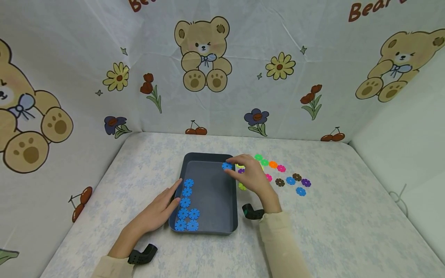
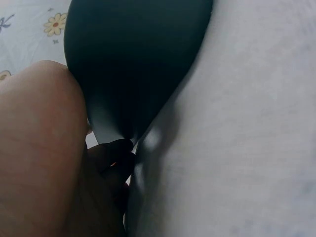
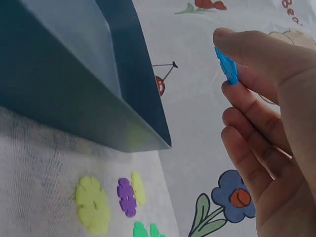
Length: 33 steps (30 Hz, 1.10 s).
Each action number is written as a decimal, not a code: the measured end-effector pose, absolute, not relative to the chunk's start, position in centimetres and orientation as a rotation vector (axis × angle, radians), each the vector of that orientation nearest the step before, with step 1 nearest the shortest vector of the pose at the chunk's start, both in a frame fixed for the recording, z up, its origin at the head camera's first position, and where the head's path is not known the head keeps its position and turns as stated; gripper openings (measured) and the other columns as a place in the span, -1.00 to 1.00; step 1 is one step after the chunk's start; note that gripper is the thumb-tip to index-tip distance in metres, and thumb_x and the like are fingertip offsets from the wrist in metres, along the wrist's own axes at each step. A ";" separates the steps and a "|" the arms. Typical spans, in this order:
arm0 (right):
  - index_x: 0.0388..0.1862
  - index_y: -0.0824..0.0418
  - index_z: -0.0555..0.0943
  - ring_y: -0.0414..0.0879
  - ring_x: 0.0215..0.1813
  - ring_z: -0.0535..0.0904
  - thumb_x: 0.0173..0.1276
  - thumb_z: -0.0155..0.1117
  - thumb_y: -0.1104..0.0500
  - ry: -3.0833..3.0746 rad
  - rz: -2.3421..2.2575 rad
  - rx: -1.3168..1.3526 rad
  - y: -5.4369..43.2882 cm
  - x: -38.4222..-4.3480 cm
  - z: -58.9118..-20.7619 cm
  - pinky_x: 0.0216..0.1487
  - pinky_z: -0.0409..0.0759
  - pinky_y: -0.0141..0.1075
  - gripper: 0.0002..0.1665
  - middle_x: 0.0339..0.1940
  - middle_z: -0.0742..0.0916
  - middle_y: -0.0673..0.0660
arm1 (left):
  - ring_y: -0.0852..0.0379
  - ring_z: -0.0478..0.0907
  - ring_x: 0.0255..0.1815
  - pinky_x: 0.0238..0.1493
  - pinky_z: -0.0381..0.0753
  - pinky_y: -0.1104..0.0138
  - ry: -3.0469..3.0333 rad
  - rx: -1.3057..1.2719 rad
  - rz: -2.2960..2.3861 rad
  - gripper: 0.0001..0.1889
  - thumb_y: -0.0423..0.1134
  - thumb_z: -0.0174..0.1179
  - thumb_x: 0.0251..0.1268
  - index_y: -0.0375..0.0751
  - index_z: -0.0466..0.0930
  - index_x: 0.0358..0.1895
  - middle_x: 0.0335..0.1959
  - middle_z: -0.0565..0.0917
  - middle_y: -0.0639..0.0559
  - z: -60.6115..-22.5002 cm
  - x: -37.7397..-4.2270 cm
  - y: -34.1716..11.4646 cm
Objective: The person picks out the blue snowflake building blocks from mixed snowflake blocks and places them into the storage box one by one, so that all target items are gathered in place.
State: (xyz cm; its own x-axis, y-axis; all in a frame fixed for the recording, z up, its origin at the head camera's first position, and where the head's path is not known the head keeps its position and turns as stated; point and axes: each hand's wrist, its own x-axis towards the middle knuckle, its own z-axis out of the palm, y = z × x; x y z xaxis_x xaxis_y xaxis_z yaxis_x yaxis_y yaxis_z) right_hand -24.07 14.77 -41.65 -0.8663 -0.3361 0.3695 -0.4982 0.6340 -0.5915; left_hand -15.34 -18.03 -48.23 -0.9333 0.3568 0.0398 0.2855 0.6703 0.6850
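Note:
A dark grey-blue rectangular tray (image 1: 212, 197) holds several blue flower-shaped notched discs (image 1: 185, 202), lined up along its left side. My left hand (image 1: 156, 210) rests against the tray's left rim with its fingers extended. In the left wrist view, the fingers (image 2: 116, 163) lie in shadow beside the tray wall (image 2: 133, 54). Over the tray's far right corner, my right hand (image 1: 251, 173) pinches one blue notched disc (image 1: 226, 165) by its edges. The right wrist view shows that disc (image 3: 226, 66) between thumb and index finger, apart from the tray (image 3: 123, 123).
Right of the tray, loose discs lie scattered: green (image 1: 265, 162), orange (image 1: 273, 164), pink (image 1: 281, 168), brown (image 1: 279, 182), blue (image 1: 300, 191) and purple (image 1: 306, 182). Yellow discs (image 3: 93, 205) sit close to the tray's wall. A bear-print cloth (image 1: 236, 104) hangs behind the table.

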 end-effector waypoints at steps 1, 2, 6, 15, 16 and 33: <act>0.06 0.16 0.79 0.09 0.08 0.65 0.33 0.54 0.03 -2.627 1.054 0.698 14.6 -24.0 -41.6 0.12 0.70 0.05 -0.61 0.04 0.79 0.12 | -0.41 0.00 0.64 0.50 0.07 -0.39 2.783 0.536 1.114 -0.32 0.09 -0.17 0.72 0.15 -0.18 0.72 0.69 0.05 -0.20 -48.2 -15.3 -18.0; 0.06 0.17 0.79 0.10 0.07 0.65 0.32 0.54 0.03 -2.622 1.057 0.714 14.5 -24.0 -41.6 0.11 0.70 0.06 -0.62 0.03 0.79 0.13 | -0.41 0.01 0.64 0.50 0.07 -0.39 2.784 0.536 1.113 -0.32 0.09 -0.17 0.72 0.15 -0.18 0.72 0.69 0.05 -0.20 -48.2 -15.3 -18.0; 0.05 0.16 0.79 0.06 0.06 0.64 0.33 0.54 0.03 -2.619 1.027 0.757 13.8 -23.7 -41.4 0.05 0.71 0.05 -0.62 0.01 0.79 0.11 | -0.41 0.01 0.64 0.50 0.07 -0.39 2.786 0.537 1.111 -0.32 0.10 -0.17 0.72 0.15 -0.18 0.72 0.69 0.05 -0.20 -48.2 -15.3 -18.1; 0.06 0.14 0.79 0.01 0.07 0.65 0.33 0.54 0.02 -2.631 0.964 0.836 12.5 -23.4 -41.4 0.08 0.69 -0.07 -0.62 0.00 0.79 0.07 | -0.42 0.00 0.64 0.50 0.07 -0.39 2.778 0.531 1.103 -0.32 0.05 -0.15 0.73 0.13 -0.18 0.72 0.69 0.04 -0.19 -48.1 -15.3 -18.0; 0.07 0.14 0.79 0.00 0.08 0.66 0.33 0.54 0.01 -2.637 0.961 0.842 12.4 -23.3 -41.4 0.10 0.69 -0.08 -0.61 0.00 0.78 0.07 | -0.42 0.00 0.64 0.50 0.07 -0.39 2.778 0.531 1.103 -0.32 0.05 -0.15 0.73 0.13 -0.18 0.72 0.69 0.04 -0.20 -48.1 -15.3 -18.0; 0.07 0.11 0.79 -0.03 0.03 0.64 0.35 0.52 0.01 -2.708 0.968 0.934 10.3 -22.4 -41.7 0.06 0.68 -0.15 -0.64 -0.04 0.76 0.03 | -0.42 -0.01 0.64 0.51 0.06 -0.39 2.772 0.526 1.112 -0.32 0.07 -0.15 0.73 0.15 -0.19 0.72 0.69 0.03 -0.19 -48.0 -15.3 -18.0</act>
State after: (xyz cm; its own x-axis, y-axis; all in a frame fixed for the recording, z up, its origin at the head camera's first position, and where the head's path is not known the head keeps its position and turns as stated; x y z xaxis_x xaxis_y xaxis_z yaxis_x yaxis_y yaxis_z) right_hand -22.44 10.25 -41.67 -0.8030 -0.5137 0.3021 -0.5889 0.6058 -0.5351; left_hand -15.29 -18.03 -48.04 -0.9342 0.3558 0.0272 0.2760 0.6721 0.6871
